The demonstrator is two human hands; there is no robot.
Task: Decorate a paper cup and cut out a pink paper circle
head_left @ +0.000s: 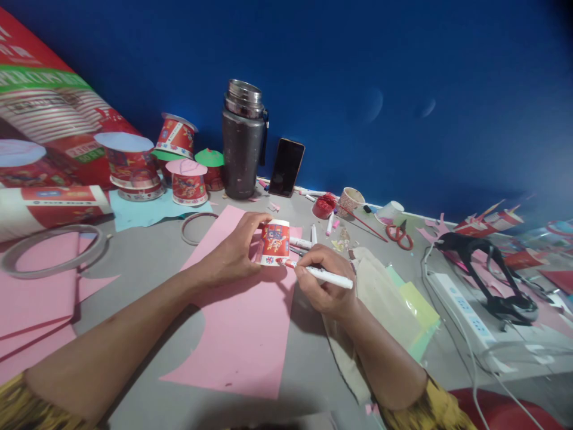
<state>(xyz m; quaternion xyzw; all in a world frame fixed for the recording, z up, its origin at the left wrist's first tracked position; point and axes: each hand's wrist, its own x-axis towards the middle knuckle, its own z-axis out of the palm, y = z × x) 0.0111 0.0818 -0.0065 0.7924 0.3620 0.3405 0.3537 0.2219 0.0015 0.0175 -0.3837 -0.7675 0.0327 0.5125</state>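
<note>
My left hand (239,245) is closed around a red and white printed paper cup (274,240), holding it above a sheet of pink paper (250,334). In my right hand (329,278) is a white marker pen (331,278), gripped between thumb and fingers. The marker's red tip end points left at the cup's lower white band and looks to be at its surface. Small flower-like marks show along that band. Partly hidden behind my right hand, another white marker (301,242) lies on the table.
A dark thermos (243,149) and a propped phone (287,168) stand by the blue wall. Paper-topped cups (188,184) are at left. Scissors (400,235), a beige cloth (380,298), a power strip (465,310) and a black stand-like object (487,275) lie right.
</note>
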